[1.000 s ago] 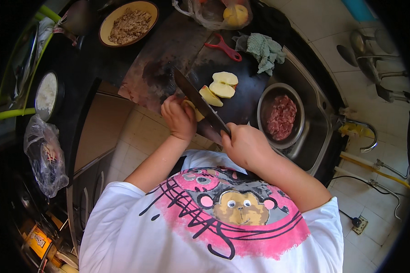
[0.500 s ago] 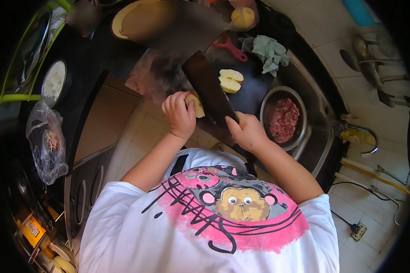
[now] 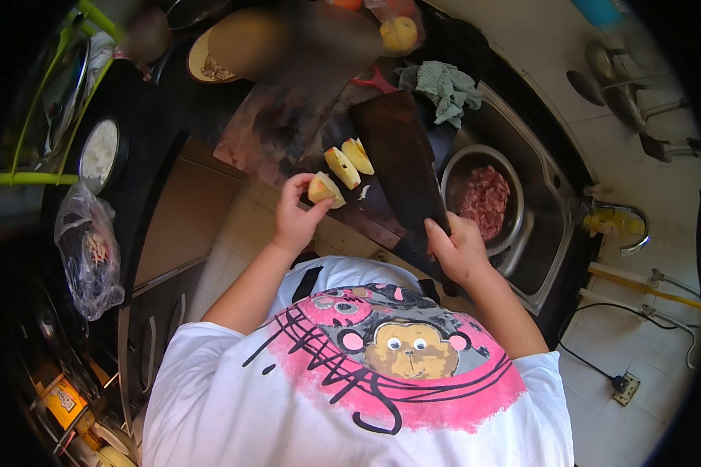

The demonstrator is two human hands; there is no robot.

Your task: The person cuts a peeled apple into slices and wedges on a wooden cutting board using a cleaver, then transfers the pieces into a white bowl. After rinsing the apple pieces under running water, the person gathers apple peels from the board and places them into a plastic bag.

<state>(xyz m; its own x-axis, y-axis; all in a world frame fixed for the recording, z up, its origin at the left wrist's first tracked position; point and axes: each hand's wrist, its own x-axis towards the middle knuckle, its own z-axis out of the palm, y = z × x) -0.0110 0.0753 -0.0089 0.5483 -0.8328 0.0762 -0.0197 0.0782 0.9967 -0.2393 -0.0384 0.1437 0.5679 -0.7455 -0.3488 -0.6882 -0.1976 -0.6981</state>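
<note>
Between the thumb and fingers of my left hand [image 3: 292,218] is a pale apple wedge [image 3: 324,190], held just above the near edge of the dark board [image 3: 378,214]. Two more apple wedges [image 3: 341,168] lie close together on the board, with a small scrap beside them. My right hand [image 3: 461,251] is wrapped round the handle of a broad dark cleaver [image 3: 401,156]. Its blade slants up and left over the board, to the right of the wedges and apart from them. The blade hides part of the board.
Right of the board, a metal bowl of raw meat [image 3: 487,202] stands at the sink [image 3: 549,257]. Behind lie a green cloth [image 3: 448,86] and a red-handled tool [image 3: 375,79]. At left are a bowl of white food [image 3: 100,156] and a clear plastic bag [image 3: 89,249].
The cleaver has moved right, away from my left hand. Apple pieces that lay right of the blade now show left of it as separate wedges. My left hand's piece is turned more into view.
</note>
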